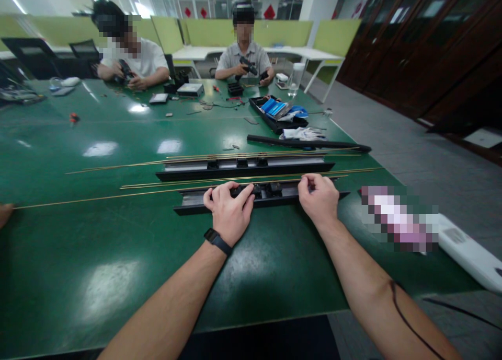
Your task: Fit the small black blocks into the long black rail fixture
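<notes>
A long black rail point(188, 208) with a silvery channel lies across the green table, with small black blocks point(274, 188) in it. My left hand point(230, 206), with a dark band at the wrist, rests on the rail's left half, its fingers spread over a dark part in the channel. At the rail's right part my right hand point(319, 195) is closed, thumb and forefinger pressed together; what they pinch is too small to name. Thin brass-coloured rods point(145, 185) run just behind the near rail. Behind them lies a second black rail point(247, 172) with similar blocks.
Beyond the rails are a black tube point(341, 145), white gloves point(304, 134) and a black tray point(261, 108) with blue items. Two people sit across the green table point(117, 255), holding dark tools. A hand point(5, 213) is at the left edge. A white device point(466, 253) lies at right.
</notes>
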The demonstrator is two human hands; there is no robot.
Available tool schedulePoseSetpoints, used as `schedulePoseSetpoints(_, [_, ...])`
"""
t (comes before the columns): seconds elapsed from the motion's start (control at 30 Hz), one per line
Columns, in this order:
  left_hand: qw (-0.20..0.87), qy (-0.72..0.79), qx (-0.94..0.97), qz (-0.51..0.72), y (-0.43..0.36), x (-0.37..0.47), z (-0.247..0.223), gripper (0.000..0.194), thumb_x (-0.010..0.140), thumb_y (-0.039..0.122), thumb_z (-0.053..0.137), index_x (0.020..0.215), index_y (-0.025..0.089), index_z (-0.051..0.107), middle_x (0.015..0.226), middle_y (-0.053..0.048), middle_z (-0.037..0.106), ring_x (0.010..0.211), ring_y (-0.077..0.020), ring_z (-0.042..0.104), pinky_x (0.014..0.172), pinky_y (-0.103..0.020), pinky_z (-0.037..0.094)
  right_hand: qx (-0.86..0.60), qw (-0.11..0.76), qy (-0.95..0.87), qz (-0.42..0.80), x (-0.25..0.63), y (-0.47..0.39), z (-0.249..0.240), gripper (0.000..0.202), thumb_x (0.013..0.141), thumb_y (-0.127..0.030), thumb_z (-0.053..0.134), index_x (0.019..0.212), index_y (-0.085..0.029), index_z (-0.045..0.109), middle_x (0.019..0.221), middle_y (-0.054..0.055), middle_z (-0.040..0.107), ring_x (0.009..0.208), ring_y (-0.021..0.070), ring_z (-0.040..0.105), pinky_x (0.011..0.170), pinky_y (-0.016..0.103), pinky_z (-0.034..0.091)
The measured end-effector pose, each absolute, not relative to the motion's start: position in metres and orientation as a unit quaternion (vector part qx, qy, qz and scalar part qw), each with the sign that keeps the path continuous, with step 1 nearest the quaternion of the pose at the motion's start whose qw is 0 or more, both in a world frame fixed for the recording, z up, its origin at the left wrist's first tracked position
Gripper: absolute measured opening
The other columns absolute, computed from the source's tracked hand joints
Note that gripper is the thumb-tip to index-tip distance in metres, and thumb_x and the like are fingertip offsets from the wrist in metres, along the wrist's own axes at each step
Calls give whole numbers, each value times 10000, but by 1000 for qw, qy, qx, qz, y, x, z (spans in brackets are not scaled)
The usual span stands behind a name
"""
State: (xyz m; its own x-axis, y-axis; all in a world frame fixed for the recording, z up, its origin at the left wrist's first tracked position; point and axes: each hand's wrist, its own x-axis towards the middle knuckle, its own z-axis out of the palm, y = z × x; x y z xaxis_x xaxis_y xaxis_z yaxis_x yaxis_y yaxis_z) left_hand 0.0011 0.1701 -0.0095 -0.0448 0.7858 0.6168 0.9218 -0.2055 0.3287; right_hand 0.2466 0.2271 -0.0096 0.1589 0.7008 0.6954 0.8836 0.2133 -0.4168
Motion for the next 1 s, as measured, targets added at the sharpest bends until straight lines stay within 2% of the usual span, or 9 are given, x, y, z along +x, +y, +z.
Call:
schedulePoseSetpoints(0.3, [99, -621, -692, -354, 170, 0, -9, 283, 998, 453, 625, 1247, 446, 760, 1264, -100, 640, 1194, -303, 538, 1108, -579, 248, -619, 443, -641, -98, 247, 227, -10, 197, 937, -330, 557, 892, -223, 716, 785, 47, 715, 789, 217, 630, 787, 354, 493])
schedulePoseSetpoints(1.0, [103, -617, -684, -374, 170, 1, -9, 262, 975, 389, 667, 1211, 378, 780, 1231, -104, 659, 1191, -304, 562, 1110, -570, 263, -625, 440, -637, -101, 247, 227, -10, 198, 934, -321, 556, 877, -221, 717, 760, 43, 705, 782, 216, 619, 775, 344, 478])
